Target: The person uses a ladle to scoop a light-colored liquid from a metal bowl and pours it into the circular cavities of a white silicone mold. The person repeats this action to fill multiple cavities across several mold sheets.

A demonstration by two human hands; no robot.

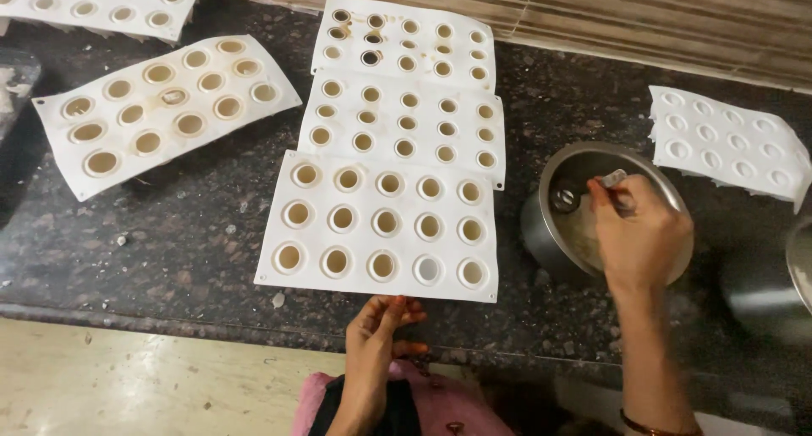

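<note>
My right hand (pixel 639 237) reaches over a steel pot (pixel 541 224) on the right and grips a small metal spoon (pixel 565 199) whose bowl dips inside the pot, above a pale batter. My left hand (pixel 379 334) rests at the counter's front edge, fingers loosely apart, just below a white mould tray (pixel 359 279). Most of that tray's round cups hold tan filling; one cup in its near row looks white.
Several more white mould trays lie on the dark stone counter: two behind the near one (pixel 406 93), one angled at left (pixel 161 106), one top left (pixel 101 5), one at right (pixel 727 140). A second steel vessel (pixel 799 267) shows at the right edge.
</note>
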